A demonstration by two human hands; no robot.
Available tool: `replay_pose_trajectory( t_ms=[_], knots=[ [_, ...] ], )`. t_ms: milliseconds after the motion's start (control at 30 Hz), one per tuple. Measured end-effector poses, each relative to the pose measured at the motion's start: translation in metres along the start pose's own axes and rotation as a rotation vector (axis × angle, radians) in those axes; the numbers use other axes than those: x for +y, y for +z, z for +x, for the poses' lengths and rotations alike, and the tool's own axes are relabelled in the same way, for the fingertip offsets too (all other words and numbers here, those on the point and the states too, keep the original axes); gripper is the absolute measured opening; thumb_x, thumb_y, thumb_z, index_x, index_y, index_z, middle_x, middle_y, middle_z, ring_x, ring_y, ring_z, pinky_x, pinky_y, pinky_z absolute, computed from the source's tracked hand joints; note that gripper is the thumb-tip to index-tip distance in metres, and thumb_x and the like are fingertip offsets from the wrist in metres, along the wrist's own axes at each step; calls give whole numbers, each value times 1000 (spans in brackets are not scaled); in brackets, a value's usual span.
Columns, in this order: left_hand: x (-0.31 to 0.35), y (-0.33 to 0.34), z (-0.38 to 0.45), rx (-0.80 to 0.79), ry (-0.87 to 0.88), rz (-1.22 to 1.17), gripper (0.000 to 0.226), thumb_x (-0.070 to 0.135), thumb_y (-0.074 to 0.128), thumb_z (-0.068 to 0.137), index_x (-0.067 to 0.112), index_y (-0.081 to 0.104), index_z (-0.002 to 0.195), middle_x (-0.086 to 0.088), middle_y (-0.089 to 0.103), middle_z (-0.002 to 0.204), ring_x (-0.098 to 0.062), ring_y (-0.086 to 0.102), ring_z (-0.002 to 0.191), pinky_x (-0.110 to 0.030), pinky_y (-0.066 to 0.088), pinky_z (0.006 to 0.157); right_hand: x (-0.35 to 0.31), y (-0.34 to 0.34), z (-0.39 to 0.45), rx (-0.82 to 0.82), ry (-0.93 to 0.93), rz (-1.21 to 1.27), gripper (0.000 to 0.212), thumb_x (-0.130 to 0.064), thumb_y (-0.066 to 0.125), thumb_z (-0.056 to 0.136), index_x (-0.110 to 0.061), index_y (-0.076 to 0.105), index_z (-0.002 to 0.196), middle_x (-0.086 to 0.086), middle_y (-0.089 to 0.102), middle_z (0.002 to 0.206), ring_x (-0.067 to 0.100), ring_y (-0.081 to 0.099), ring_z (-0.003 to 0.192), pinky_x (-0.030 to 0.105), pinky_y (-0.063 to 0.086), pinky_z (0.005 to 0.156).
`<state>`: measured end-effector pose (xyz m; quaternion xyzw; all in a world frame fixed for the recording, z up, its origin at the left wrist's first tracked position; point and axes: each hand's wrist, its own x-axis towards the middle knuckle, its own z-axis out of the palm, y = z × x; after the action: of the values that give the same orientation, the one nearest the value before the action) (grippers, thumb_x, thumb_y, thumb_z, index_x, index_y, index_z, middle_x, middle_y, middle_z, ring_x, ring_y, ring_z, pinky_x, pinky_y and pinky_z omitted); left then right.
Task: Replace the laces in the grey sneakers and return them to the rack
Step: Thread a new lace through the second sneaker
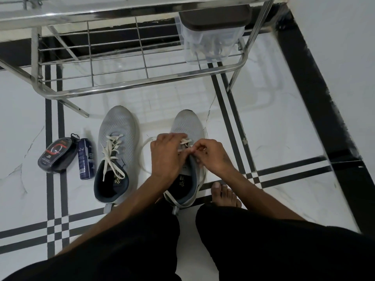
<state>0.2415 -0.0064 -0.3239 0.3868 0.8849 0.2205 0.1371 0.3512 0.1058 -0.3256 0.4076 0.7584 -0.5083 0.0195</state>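
Two grey sneakers stand side by side on the white tiled floor, toes pointing at the rack. The left sneaker is laced with a cream lace, its ends lying loose in the opening. My left hand lies over the lace area of the right sneaker, fingers curled on its cream lace. My right hand pinches the same lace near the tongue. A loop of that lace trails on the floor to the left and round the heel.
A steel wire shoe rack stands just beyond the shoes, with a clear lidded plastic box on its right end. A dark polish case and a blue spray can lie left of the shoes. My bare foot rests at right.
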Motion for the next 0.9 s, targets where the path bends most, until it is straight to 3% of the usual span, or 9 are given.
replay_pose_trajectory(
  t_ms=[67, 200, 400, 433, 500, 567, 667, 767, 900],
  knots=[
    [-8, -9, -10, 66, 1, 8, 44, 44, 79, 75, 22, 63, 111, 0, 61, 107, -22, 53, 100, -36, 43, 81, -1, 1, 1, 30, -81, -202, 6, -17, 63, 95, -17, 68, 91, -3, 70, 88, 13, 64, 76, 27, 51, 68],
    [-22, -21, -22, -39, -67, -113, 16, 35, 71, 83, 26, 58, 79, 11, 59, 79, -12, 56, 74, -34, 48, 66, 16, -16, -14, 110, -24, -333, 14, -15, 54, 96, -25, 57, 88, -8, 63, 89, 13, 60, 80, 32, 50, 71],
    [-21, -25, -18, -33, -156, -149, 19, 29, 70, 83, 26, 58, 70, 10, 59, 66, -8, 58, 64, -29, 45, 60, 70, -86, -46, 319, 467, -515, 9, -13, 56, 96, -9, 61, 103, 8, 62, 94, 20, 57, 81, 28, 44, 62],
    [-18, -26, -19, -39, -156, -151, 18, 30, 71, 83, 26, 59, 70, 10, 60, 66, -7, 58, 63, -28, 45, 61, 70, -84, -49, 344, 445, -598, 16, -12, 60, 93, -9, 62, 108, 10, 62, 106, 23, 57, 91, 32, 48, 71],
    [-12, -24, -22, -63, -136, -147, 13, 32, 71, 83, 25, 64, 74, 12, 64, 69, -6, 61, 65, -28, 48, 64, 57, -64, -51, 379, 217, -601, 40, -5, 63, 85, -13, 59, 124, 11, 55, 129, 28, 51, 116, 40, 46, 97],
    [-9, -23, -23, -80, -115, -117, 11, 35, 72, 82, 25, 68, 79, 11, 69, 75, -9, 64, 70, -29, 50, 67, 31, -32, -44, 215, -55, -498, 43, -6, 59, 89, -14, 56, 132, 7, 56, 133, 25, 48, 123, 39, 42, 105],
    [-11, -25, -22, -107, -89, -85, 14, 37, 73, 81, 25, 68, 78, 10, 71, 77, -12, 66, 73, -30, 50, 70, 4, 6, -28, -19, -182, -492, 21, -26, 53, 99, -18, 65, 114, 1, 62, 111, 21, 55, 104, 34, 45, 86],
    [-14, -28, -20, -128, -96, -101, 12, 30, 71, 81, 24, 64, 74, 9, 69, 73, -13, 65, 70, -33, 53, 70, 5, 0, -17, 26, -137, -591, 12, -26, 58, 97, -20, 67, 92, -3, 61, 92, 19, 58, 86, 31, 45, 74],
    [-24, -28, -18, -78, -177, -162, 15, 21, 69, 80, 20, 60, 68, 7, 64, 65, -14, 61, 65, -40, 54, 67, 40, -57, -32, 127, 194, -751, 7, -14, 65, 90, -15, 71, 93, 2, 67, 93, 16, 60, 80, 27, 47, 73]
  ],
)
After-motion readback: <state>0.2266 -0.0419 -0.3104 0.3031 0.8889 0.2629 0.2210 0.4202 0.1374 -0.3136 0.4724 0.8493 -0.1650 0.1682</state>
